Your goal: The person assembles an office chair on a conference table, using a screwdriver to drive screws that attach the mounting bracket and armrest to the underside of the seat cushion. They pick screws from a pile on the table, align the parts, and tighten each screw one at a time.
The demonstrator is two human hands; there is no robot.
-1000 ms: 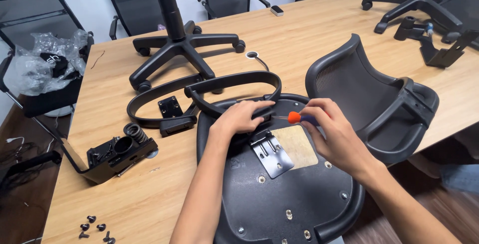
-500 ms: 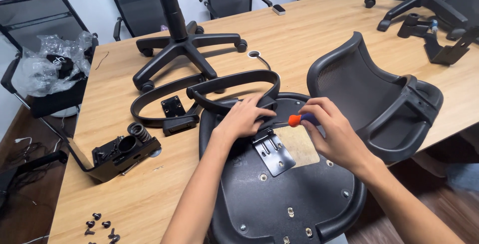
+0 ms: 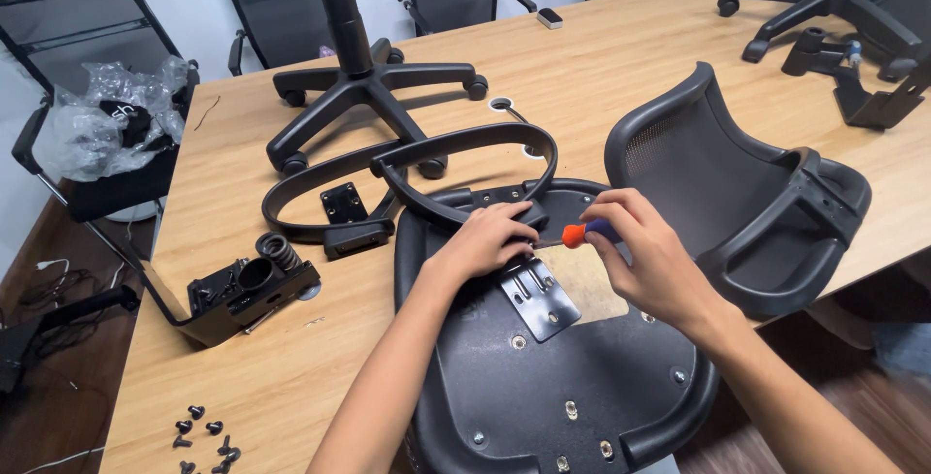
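Pressing an armrest (image 3: 465,169) bracket onto the upturned seat (image 3: 543,377) at the worktop's (image 3: 601,67) near edge, the left hand (image 3: 490,241) lies flat while the right hand (image 3: 645,256) grips a screwdriver (image 3: 582,234) pointing left toward it.

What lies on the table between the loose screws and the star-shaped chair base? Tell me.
In the head view, between screws and chair base lie the black tilt mechanism with its spring and a curved armrest.

Bright, even indoor light from overhead; soft short shadows under the chair base (image 3: 373,96) on the wooden table (image 3: 601,67). Mild glare on plastic bags (image 3: 107,115). Centre sharp, bottom-right corner blurred, wide-angle stretch at edges.
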